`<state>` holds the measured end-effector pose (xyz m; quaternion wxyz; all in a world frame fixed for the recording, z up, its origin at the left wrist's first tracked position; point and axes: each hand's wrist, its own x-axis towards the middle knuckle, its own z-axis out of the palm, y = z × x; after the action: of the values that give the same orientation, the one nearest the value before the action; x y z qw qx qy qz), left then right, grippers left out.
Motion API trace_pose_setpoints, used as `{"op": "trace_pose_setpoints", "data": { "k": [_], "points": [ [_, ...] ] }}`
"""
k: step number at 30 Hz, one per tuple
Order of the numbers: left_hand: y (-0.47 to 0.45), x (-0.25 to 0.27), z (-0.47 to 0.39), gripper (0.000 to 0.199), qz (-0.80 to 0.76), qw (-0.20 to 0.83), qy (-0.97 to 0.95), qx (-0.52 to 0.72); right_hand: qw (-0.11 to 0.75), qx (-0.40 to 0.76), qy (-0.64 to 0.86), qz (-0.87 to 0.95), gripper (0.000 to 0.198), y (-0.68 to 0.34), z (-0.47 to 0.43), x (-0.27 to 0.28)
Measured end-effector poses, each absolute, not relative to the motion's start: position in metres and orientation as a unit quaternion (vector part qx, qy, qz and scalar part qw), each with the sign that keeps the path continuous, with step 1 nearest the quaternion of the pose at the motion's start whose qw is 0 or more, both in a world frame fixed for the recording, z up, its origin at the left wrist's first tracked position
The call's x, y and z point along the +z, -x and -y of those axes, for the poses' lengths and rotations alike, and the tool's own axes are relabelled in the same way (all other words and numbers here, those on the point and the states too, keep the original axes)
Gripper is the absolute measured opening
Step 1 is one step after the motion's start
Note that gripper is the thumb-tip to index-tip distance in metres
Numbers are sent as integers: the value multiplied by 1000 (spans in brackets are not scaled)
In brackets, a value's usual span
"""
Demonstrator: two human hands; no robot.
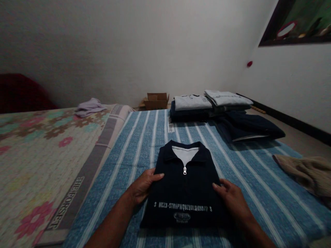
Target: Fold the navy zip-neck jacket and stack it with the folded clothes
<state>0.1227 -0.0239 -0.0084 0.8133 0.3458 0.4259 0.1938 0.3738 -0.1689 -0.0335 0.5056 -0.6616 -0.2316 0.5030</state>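
Note:
A dark navy zip-neck shirt [178, 189], folded into a neat rectangle, lies on the blue striped bedsheet [124, 179]. Its collar points away from me, the silver zip pull is up at the neck, and pale lettering runs across the lower part. My left hand [144, 184] grips the shirt's left edge, thumb on top and fingers hidden underneath. On the opposite edge, my right hand [230, 194] holds it the same way, with the thumb over the cloth.
Folded light grey shirts [192, 102] and dark garments [248, 125] are stacked at the far right. A brown cloth [305, 170] lies at the right edge. Left stands a flowered bed cover [64, 162] with a lilac cloth [90, 106]. Behind is a cardboard box [156, 101].

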Motion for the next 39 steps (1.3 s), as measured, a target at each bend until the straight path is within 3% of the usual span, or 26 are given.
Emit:
{"op": "trace_pose_setpoints", "data": {
  "k": [18,25,31,39],
  "points": [
    [-122,6,27,57,-395,817,-371,198,541,512,618,250,49,-368,167,-31],
    [-129,23,32,72,-385,831,-335,222,541,518,605,271,50,-378,157,-26],
    [-140,38,16,75,-345,837,-359,225,512,546,589,304,48,-407,134,7],
    [-185,98,-69,74,-342,743,-491,300,579,403,583,403,42,-456,44,80]
  ]
}}
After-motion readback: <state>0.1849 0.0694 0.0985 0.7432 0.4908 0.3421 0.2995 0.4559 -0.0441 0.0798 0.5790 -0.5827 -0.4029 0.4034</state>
